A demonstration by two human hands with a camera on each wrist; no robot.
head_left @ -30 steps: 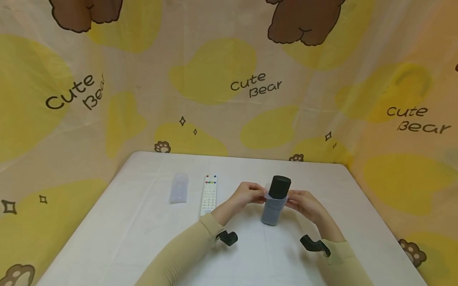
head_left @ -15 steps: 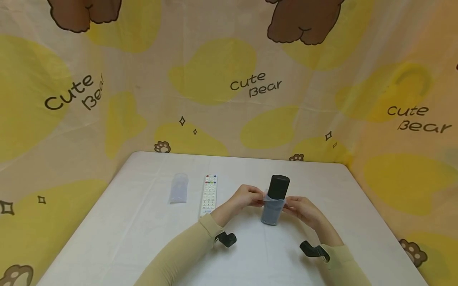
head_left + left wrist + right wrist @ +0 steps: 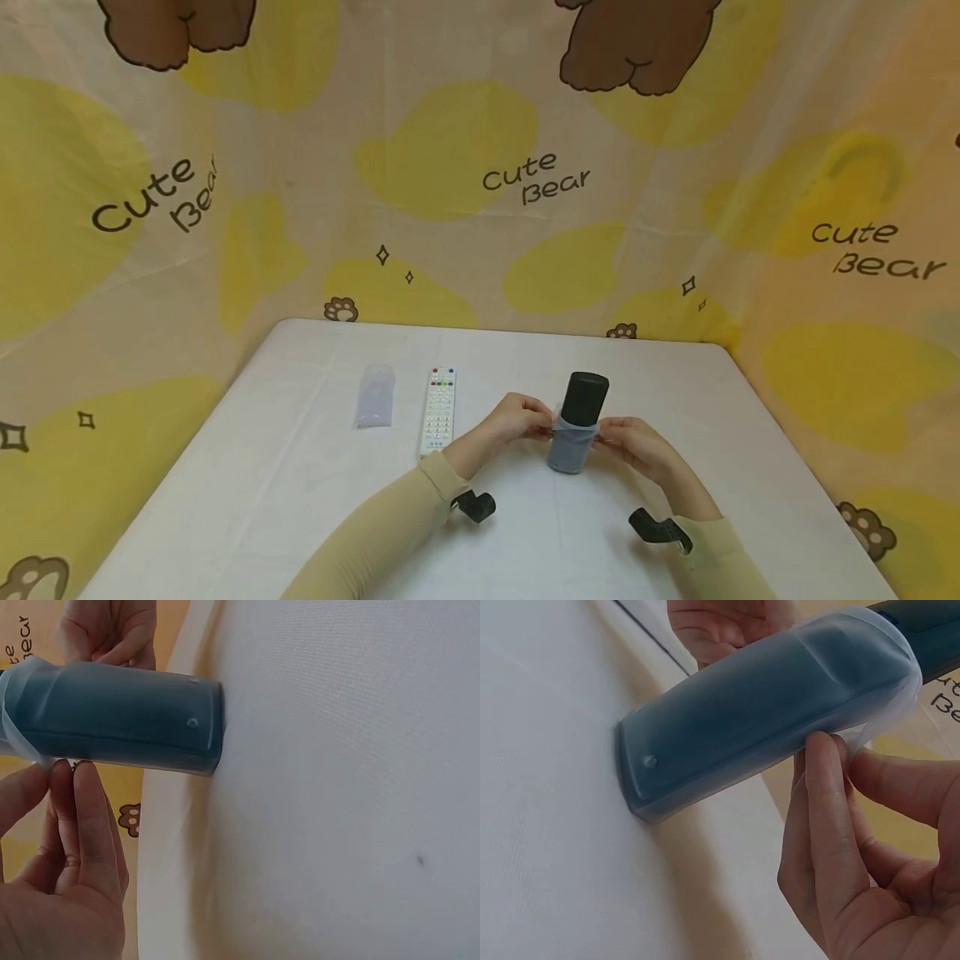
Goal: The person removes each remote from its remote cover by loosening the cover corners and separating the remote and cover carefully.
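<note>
A black remote-shaped device (image 3: 585,398) stands nearly upright on the table, leaning slightly. Its lower part is inside a translucent sleeve (image 3: 572,450), while its upper end sticks out bare; no buttons show on the side I see. My left hand (image 3: 521,417) pinches the sleeve's rim on the left side between thumb and fingers. On the opposite side, my right hand (image 3: 636,442) pinches the rim likewise. In the right wrist view the sleeve (image 3: 757,712) looks creased near its loose rim, with its closed end against the table.
A white remote control (image 3: 438,412) with rows of buttons lies left of my left hand. Farther left, a second translucent sleeve (image 3: 375,396) lies flat. The white-covered table (image 3: 300,500) meets a patterned cloth backdrop (image 3: 450,250) behind.
Both hands have moved slightly lower with the sleeve's rim, the right hand most. A little more of the black device shows above the rim. The white remote and flat sleeve stay put.
</note>
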